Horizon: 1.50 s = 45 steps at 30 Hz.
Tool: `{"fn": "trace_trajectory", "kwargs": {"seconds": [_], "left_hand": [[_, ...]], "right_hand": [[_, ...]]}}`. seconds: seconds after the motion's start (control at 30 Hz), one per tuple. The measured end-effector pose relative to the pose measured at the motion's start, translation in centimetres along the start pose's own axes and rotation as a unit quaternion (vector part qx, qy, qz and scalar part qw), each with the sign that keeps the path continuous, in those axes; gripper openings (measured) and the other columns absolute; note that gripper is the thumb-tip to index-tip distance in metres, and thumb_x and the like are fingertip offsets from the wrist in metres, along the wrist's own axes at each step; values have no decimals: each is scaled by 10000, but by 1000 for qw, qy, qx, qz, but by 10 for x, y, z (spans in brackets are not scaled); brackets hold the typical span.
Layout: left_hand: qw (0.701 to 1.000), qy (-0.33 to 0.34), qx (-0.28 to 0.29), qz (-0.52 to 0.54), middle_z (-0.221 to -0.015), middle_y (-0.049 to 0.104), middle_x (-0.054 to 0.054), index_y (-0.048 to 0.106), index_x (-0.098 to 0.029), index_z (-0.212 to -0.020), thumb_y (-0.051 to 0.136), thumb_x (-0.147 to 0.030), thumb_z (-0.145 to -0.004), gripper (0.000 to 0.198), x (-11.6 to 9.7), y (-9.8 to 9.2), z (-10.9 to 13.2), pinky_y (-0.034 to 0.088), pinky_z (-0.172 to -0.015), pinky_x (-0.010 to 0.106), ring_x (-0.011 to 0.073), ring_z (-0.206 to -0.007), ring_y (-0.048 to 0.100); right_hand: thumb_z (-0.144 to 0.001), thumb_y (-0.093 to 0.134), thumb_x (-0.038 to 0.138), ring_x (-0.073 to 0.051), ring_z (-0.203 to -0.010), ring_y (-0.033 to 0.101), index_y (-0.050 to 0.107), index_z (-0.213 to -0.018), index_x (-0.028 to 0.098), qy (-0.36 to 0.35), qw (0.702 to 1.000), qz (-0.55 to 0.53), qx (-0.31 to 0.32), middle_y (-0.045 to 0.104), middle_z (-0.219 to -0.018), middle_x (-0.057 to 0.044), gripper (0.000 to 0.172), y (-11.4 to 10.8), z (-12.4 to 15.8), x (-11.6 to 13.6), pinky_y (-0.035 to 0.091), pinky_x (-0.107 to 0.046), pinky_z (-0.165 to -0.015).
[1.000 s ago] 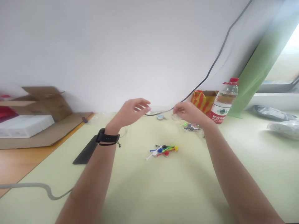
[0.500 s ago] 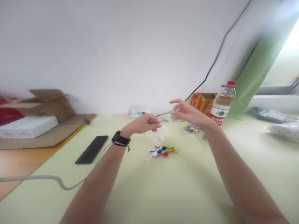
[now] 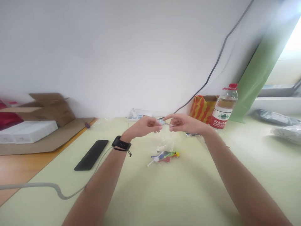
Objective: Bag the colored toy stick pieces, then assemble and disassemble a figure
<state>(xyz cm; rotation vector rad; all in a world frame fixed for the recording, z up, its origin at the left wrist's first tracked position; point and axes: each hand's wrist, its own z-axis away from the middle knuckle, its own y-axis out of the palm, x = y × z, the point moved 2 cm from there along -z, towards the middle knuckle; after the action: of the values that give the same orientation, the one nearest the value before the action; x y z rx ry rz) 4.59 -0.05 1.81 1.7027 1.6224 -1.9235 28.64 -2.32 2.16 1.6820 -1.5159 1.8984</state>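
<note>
My left hand (image 3: 147, 125), with a black watch (image 3: 121, 143) on its wrist, is closed in a pinch on the top edge of a clear plastic bag (image 3: 165, 142). The bag hangs down and is hard to see against the table. My right hand (image 3: 184, 123) is at the bag's other upper side, thumb and fingers pinched at its edge, the index finger reaching toward my left hand. Below the bag, a small pile of coloured plastic pieces with thin stems (image 3: 164, 156), in white, blue, black, green, red and yellow, lies on the pale green table.
A black flat slab (image 3: 91, 155) and a grey cable (image 3: 56, 189) lie to the left. Farther left are white boxes (image 3: 28, 131) on cardboard (image 3: 56, 141). A water bottle (image 3: 222, 110) stands right, before a red-yellow bag (image 3: 199, 108). A power strip (image 3: 136, 116) sits by the wall.
My right hand has moved left and down to the bag beside my left hand. The bag now hangs closer over the coloured pieces. My left hand has barely moved.
</note>
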Motion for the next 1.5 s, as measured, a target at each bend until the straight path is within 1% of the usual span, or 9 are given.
{"fn": "trace_trajectory", "kwargs": {"seconds": [0.23, 0.43, 0.6, 0.73, 0.83, 0.93, 1.3, 1.43, 1.5], "left_hand": [[999, -34, 6, -16, -876, 768, 72, 748, -196, -932, 723, -486, -852, 302, 10, -10, 5, 515, -710, 297, 210, -838, 702], [999, -27, 24, -20, -791, 749, 52, 756, -208, -989, 712, -505, -866, 324, 6, 0, 1, 504, -660, 294, 195, -757, 681], [996, -16, -85, 24, -849, 758, 75, 703, -179, -893, 658, -494, -910, 319, 20, -11, -2, 529, -749, 315, 181, -785, 677], [999, -31, -27, -11, -894, 766, 63, 712, -197, -973, 771, -446, -818, 299, 26, -17, 3, 522, -744, 308, 206, -860, 699], [999, -17, -10, -27, -876, 762, 53, 728, -227, -1118, 749, -489, -837, 385, 19, -13, 4, 507, -704, 297, 206, -847, 696], [999, -26, 13, -36, -865, 768, 78, 772, -198, -977, 677, -523, -889, 349, 16, -8, 2, 487, -655, 294, 204, -802, 694], [997, -63, -29, -21, -872, 774, 63, 717, -211, -1104, 677, -533, -880, 394, 30, -22, 3, 515, -696, 297, 211, -843, 714], [997, -54, -8, -55, -836, 767, 74, 771, -195, -965, 686, -552, -860, 382, 23, -15, 1, 484, -615, 278, 217, -814, 708], [997, -50, -5, -55, -860, 779, 81, 780, -192, -939, 667, -539, -874, 370, 22, -14, 1, 499, -636, 287, 221, -826, 712]], "right_hand": [[-873, 682, 323, -197, -905, 638, 610, -1312, 253, 1, 996, 3, -90, 673, -926, -28, 450, 3, -10, -10, 511, -323, -780], [-896, 663, 322, -187, -874, 623, 568, -1364, 271, -19, 996, 2, -87, 673, -940, -24, 480, 23, -19, -6, 511, -314, -743], [-849, 725, 276, -186, -861, 654, 422, -1495, 287, 0, 994, -65, -90, 685, -888, 3, 714, 26, -23, -21, 528, -345, -809], [-849, 721, 274, -188, -885, 672, 554, -1379, 257, 5, 992, -36, -122, 725, -907, -16, 556, 16, -20, -26, 531, -335, -820], [-835, 737, 291, -196, -870, 689, 628, -1311, 258, 11, 999, -2, -50, 755, -907, -21, 489, 16, -18, -21, 536, -327, -791], [-819, 755, 298, -194, -858, 698, 654, -1286, 257, 12, 1000, -1, -27, 763, -918, -24, 480, 15, -16, -17, 540, -319, -771], [-772, 819, 324, -220, -967, 712, 695, -1204, 235, 8, 990, -72, -121, 730, -937, -32, 458, -11, -6, -22, 556, -384, -921], [-794, 784, 335, -222, -931, 704, 662, -1220, 226, -4, 992, -42, -121, 737, -944, -49, 456, -7, -8, -20, 558, -378, -869], [-767, 792, 338, -211, -836, 688, 666, -1135, 219, 11, 983, 24, -184, 725, -889, -41, 406, -8, -11, -24, 546, -349, -762]]}}
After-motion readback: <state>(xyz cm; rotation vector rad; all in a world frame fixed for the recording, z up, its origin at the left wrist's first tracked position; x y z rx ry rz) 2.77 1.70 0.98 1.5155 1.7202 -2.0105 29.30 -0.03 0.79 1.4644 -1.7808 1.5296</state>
